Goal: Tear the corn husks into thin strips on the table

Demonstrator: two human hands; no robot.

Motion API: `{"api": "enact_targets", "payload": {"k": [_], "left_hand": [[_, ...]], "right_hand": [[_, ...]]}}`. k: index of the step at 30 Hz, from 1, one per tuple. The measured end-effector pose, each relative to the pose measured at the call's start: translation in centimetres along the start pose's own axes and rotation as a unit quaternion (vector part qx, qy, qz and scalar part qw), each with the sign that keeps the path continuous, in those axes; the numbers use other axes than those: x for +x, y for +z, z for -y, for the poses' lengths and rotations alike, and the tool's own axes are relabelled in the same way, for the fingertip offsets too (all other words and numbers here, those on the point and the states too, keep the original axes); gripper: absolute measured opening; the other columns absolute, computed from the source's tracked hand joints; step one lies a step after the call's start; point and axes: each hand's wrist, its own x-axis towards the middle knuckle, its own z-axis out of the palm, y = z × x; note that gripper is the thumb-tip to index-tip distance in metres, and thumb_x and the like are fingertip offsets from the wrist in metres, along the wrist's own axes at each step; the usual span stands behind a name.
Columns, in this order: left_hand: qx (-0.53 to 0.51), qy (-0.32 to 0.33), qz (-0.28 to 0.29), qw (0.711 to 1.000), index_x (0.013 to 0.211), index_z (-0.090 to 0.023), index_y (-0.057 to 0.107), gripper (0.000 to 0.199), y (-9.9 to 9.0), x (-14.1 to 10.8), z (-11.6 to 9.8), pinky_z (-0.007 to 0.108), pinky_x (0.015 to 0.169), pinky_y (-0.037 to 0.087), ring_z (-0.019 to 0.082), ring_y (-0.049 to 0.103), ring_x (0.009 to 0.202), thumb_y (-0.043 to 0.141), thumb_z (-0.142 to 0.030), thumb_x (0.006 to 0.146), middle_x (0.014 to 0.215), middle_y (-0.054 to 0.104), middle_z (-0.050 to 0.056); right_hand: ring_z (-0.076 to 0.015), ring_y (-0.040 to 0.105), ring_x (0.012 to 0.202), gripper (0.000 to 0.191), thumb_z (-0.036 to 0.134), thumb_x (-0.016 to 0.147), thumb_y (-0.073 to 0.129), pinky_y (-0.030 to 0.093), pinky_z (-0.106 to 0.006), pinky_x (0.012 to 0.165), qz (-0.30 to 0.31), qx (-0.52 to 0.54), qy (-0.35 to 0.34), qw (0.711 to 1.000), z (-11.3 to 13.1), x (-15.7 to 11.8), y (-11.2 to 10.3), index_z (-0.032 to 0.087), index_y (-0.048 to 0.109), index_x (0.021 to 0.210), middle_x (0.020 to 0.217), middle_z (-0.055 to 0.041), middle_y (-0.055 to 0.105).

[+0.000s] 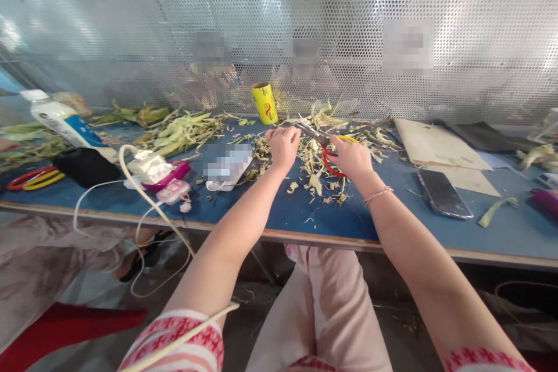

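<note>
My right hand (pixel 352 157) is closed on a pair of scissors (pixel 316 133) with one red and one yellow handle loop. The blades point left and reach close to the fingertips of my left hand (pixel 284 145). My left hand is closed in a pinch; whatever it holds is too small or too hidden to name. Pale yellow-green plant trimmings (pixel 316 177) lie scattered on the blue table under and between both hands. Behind my left hand stands a yellow cardboard tube (pixel 264 104), tilted slightly.
A phone (pixel 229 165) with a white cable lies left, beside a charger (pixel 150 165) and pink case. Further left are long husk strips (pixel 187 133), a bottle (pixel 65 122) and other scissors (pixel 37 179). Another phone (pixel 444 193) and brown paper (pixel 440 142) lie right. Perforated metal panel (pixel 270 23) stands behind.
</note>
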Motion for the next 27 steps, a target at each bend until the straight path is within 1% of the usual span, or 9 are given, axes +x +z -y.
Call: {"api": "enact_targets", "payload": {"k": [5,8,12,17,22,27], "left_hand": [[-0.016,0.009,0.001,1.0,0.068,-0.023,0.06,0.022,-0.1,0.0,0.0,0.038,0.089,0.03,0.021,0.06,0.079,0.053,-0.025,0.089,0.069,0.066,0.003],[-0.019,0.022,0.002,1.0,0.068,-0.023,0.059,0.022,-0.1,0.0,-0.2,0.038,0.087,0.031,0.021,0.06,0.079,0.053,-0.025,0.089,0.069,0.066,0.003],[-0.002,0.042,-0.012,0.999,0.068,-0.023,0.059,0.021,-0.1,-0.1,-0.4,0.037,0.085,0.031,0.021,0.06,0.077,0.054,-0.024,0.088,0.068,0.065,0.003],[0.012,0.066,-0.032,0.997,0.067,-0.023,0.058,0.023,-0.1,-0.2,-0.6,0.037,0.084,0.032,0.019,0.061,0.077,0.053,-0.025,0.089,0.068,0.066,0.002],[0.017,0.097,-0.039,0.994,0.066,-0.023,0.057,0.027,-0.3,-0.3,-0.9,0.037,0.084,0.032,0.019,0.061,0.077,0.05,-0.026,0.091,0.065,0.064,0.001],[0.028,0.098,-0.037,0.994,0.065,-0.023,0.056,0.029,-0.4,-0.3,-0.9,0.038,0.086,0.032,0.019,0.059,0.076,0.05,-0.027,0.092,0.062,0.061,0.0]], "right_hand": [[-0.0262,0.065,0.086,0.045,0.046,0.089,0.049,0.042,-0.032,0.066,0.012,0.017,0.008,1.0,0.5,-0.2,-0.1,0.024,0.049,0.128,0.099,-0.0101,0.07],[-0.0278,0.065,0.088,0.047,0.047,0.088,0.047,0.043,-0.033,0.068,0.005,0.024,0.013,1.0,0.6,-0.3,-0.3,0.022,0.047,0.128,0.102,-0.0116,0.069],[-0.0293,0.065,0.088,0.051,0.05,0.088,0.045,0.042,-0.034,0.069,-0.005,0.028,0.019,0.999,0.5,-0.4,-0.4,0.021,0.046,0.13,0.102,-0.0129,0.068],[-0.0287,0.064,0.084,0.049,0.049,0.088,0.045,0.041,-0.033,0.066,-0.012,0.028,0.015,0.999,0.5,-0.4,-0.1,0.021,0.046,0.127,0.099,-0.0121,0.068],[-0.0287,0.064,0.085,0.049,0.048,0.088,0.043,0.041,-0.033,0.066,-0.013,0.026,0.019,0.999,0.6,-0.4,-0.2,0.021,0.045,0.128,0.101,-0.0128,0.067],[-0.0284,0.064,0.085,0.048,0.047,0.089,0.043,0.042,-0.033,0.066,-0.006,0.03,0.017,0.999,0.8,-0.5,-0.5,0.019,0.045,0.128,0.101,-0.0138,0.067]]}}
